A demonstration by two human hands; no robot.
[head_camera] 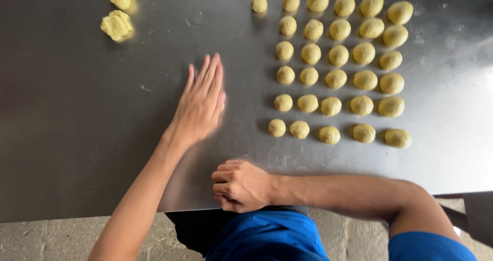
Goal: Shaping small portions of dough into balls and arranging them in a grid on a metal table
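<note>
My left hand (200, 103) lies flat, palm down, on the steel table (77, 112), fingers straight and together; whatever is under the palm is hidden. My right hand (240, 185) rests as a closed fist at the table's near edge, nothing visible in it. To the right of my left hand, several rows of small round yellow dough balls (336, 61) stand in a grid. The nearest ball (277, 128) sits a short way right of my left hand.
Two rough, unshaped lumps of yellow dough (117, 25) lie at the far left of the table. The table's near edge (102, 216) runs along the bottom, with a stone floor (41, 240) below. I wear a blue shirt (267, 238).
</note>
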